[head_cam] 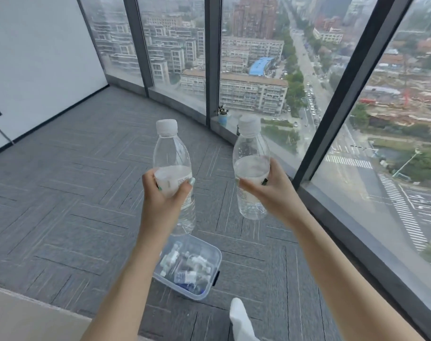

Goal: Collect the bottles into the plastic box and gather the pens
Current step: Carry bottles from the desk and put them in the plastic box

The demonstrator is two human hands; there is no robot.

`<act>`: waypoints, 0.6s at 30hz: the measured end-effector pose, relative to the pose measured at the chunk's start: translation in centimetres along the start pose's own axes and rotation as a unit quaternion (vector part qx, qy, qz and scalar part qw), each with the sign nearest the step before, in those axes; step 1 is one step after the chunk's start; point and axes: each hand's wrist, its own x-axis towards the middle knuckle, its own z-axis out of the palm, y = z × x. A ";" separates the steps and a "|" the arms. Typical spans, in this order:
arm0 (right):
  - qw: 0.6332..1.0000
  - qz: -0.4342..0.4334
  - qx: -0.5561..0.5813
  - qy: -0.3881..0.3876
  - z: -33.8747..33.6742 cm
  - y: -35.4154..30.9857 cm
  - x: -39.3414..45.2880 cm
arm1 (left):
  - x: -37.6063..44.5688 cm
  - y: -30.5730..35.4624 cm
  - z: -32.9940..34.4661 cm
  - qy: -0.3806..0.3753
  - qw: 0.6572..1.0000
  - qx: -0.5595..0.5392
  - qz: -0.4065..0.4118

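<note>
Head view, looking forward and down over both outstretched bare arms toward a grey carpet (69, 193) laid in a herringbone pattern. The left hand (164, 193) is closed around the middle of a clear plastic bottle, the left bottle (171, 153), held upright in the air with its white cap (167, 126) uppermost; the fingers wrap over a pale label band, and the bottle's lower part shows below the hand. The right hand (271, 190) is likewise closed around a second clear bottle, the right bottle (251, 153), also upright and capped in white, its base hanging free below the fingers. The two bottles are held side by side, apart from each other, at about the same height. On the carpet below and between the forearms stands an open, clear plastic box (215, 257) with rounded corners and a dark clip on its right side; it holds a heap of small containers (187, 267), white and blue, too blurred to identify singly. The left bottle's base appears just above the box's far rim in this view; whether it is directly over the box cannot be told. A white sock (239, 318) shows at the lower edge, near the box. Tall window panes (344, 99) in dark frames curve along the right and far side, showing streets and buildings far below; a small potted plant (223, 114) sits on the sill. A white wall (37, 57) closes the left side. No pens can be made out.
</note>
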 end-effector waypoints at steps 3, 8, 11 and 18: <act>0.999 0.007 -0.001 -0.050 1.0 1.5 4.9 | 2.7 -1.4 1.0 0.043 0.998 0.023 -0.027; 0.991 0.011 -0.007 -0.131 2.9 4.3 12.9 | 6.7 -4.4 3.4 0.100 0.991 0.024 -0.084; 0.983 0.029 -0.024 -0.182 4.4 6.9 15.9 | 7.3 -6.7 4.5 0.128 0.983 0.028 -0.125; 0.955 0.081 -0.074 -0.277 9.5 14.4 19.5 | 7.5 -15.0 4.7 0.212 0.946 0.051 -0.241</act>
